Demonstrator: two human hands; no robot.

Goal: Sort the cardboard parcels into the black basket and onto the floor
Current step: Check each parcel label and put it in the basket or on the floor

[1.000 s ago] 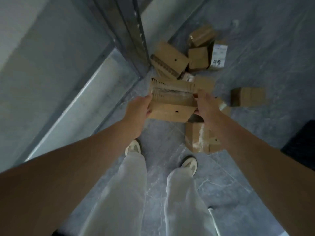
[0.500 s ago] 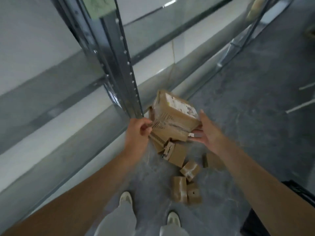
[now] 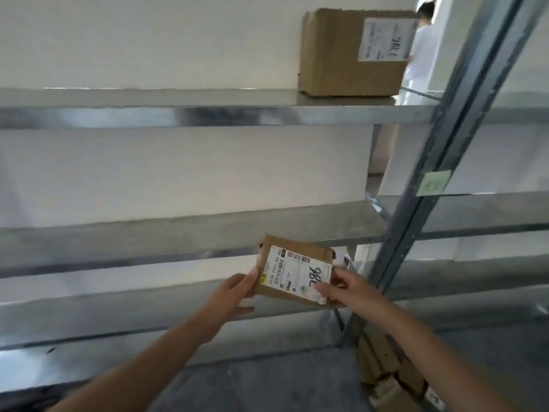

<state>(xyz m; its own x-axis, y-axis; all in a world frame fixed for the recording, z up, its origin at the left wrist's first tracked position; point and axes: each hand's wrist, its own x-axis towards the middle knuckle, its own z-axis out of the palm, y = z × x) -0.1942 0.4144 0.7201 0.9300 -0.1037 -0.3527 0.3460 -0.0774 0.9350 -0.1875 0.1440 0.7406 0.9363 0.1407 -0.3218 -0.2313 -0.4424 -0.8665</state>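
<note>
I hold a small cardboard parcel [image 3: 297, 270] with a white shipping label facing me, up in front of the metal shelving. My left hand [image 3: 237, 289] grips its left edge, thumb on the front. My right hand [image 3: 344, 288] pinches its lower right corner over the label. A large cardboard box [image 3: 335, 55] with a label sits on the top shelf at the right. Several parcels [image 3: 389, 379] lie in a heap on the grey floor at the lower right. The black basket is out of view.
Metal shelves [image 3: 208, 114] run across the view with a slanted grey upright post [image 3: 439, 185] on the right, carrying a green sticker. A person in white [image 3: 421, 46] stands far behind the rack. Grey floor [image 3: 267, 382] lies below.
The view has swung up from the floor pile to the shelves. Both hands have lifted the parcel and turned its label toward me.
</note>
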